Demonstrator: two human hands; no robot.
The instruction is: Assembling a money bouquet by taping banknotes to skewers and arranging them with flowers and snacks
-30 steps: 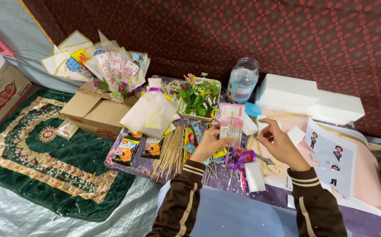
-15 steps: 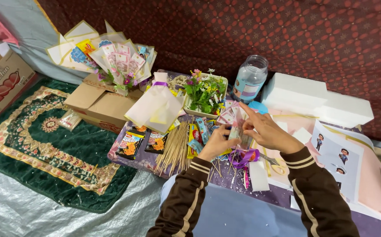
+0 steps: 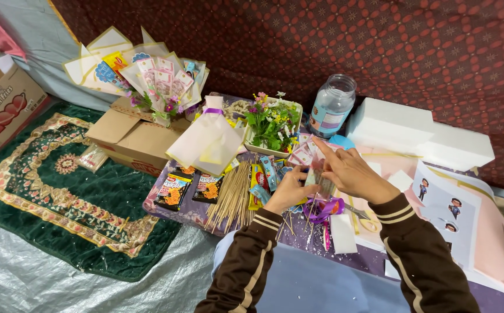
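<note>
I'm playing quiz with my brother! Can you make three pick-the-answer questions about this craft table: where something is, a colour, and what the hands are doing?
1. Where is the clear jar?
A. left of the white foam blocks
B. on the rug
C. inside the cardboard box

2. What colour is the rug mostly?
A. blue
B. green
C. white

3. What are the left hand and right hand doing?
A. resting flat
B. holding scissors
C. holding a small clear packet together

Answers: 1 A, it stands beside them. 2 B, green with gold edging. 3 C, fingers meet on it.

The small clear packet [image 3: 321,181] between both hands — blurred, its contents unreadable.
</note>
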